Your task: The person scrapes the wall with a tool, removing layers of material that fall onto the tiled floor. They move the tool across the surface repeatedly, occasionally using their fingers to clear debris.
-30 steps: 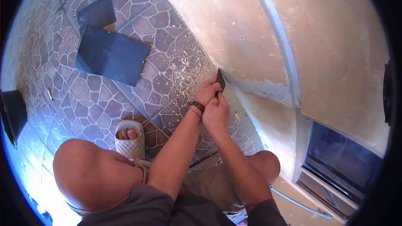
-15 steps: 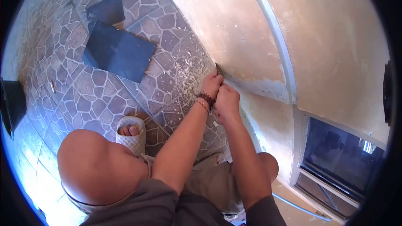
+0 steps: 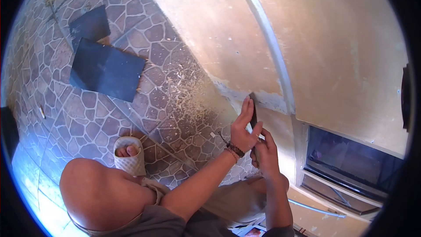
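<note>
A long, narrow dark tool [image 3: 254, 116] stands against the lower edge of the beige wall panel [image 3: 228, 48], its tip at a pale scraped strip [image 3: 267, 99]. My left hand [image 3: 244, 127], with dark bracelets at the wrist, lies along the tool, fingers stretched toward its tip. Below it, my right hand [image 3: 265, 154] is wrapped round the tool's lower end. What the left palm touches is partly hidden.
Pale shavings [image 3: 188, 92] are scattered over the stone-patterned floor [image 3: 92, 109]. Two dark sheets [image 3: 107, 68] lie at the upper left. A slippered foot [image 3: 130, 153] is below them. A dark glass window [image 3: 346, 153] is at the right.
Both hands have moved down and right along the panel. The left fingers have stretched out, and the dark tool now shows between the hands. The camera view has shifted.
</note>
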### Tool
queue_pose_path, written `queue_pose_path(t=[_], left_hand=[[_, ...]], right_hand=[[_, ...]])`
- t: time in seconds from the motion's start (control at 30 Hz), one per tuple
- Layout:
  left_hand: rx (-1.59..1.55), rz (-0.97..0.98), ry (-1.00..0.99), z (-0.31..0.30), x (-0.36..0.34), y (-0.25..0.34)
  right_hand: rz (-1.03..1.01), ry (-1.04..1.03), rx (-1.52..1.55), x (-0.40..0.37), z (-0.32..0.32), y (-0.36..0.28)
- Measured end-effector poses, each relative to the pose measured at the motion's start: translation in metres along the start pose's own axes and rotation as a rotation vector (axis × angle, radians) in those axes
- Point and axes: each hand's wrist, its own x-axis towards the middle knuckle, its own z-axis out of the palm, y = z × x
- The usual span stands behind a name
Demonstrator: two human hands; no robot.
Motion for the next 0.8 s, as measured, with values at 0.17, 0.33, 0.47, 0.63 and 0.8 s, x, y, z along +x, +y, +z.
queue_pose_path(t=[0.17, 0.33, 0.47, 0.63, 0.8], left_hand=[[0.040, 0.231, -0.018, 0.017, 0.001, 0.025], [0.157, 0.283, -0.034, 0.025, -0.005, 0.027], [0.239, 0.262, 0.071, 0.026, 0.015, 0.030], [0.103, 0.181, -0.043, 0.014, 0.017, 0.040], [0.126, 0.160, -0.060, 0.024, 0.010, 0.040]], right_hand=[[-0.180, 0.020, 0.161, -0.012, -0.012, 0.014], [-0.190, 0.015, 0.213, -0.011, -0.019, 0.023], [-0.235, -0.056, 0.174, 0.000, -0.017, -0.009], [-0.256, -0.014, 0.198, -0.001, -0.011, -0.008], [-0.246, 0.016, 0.238, -0.004, -0.015, 0.004]])
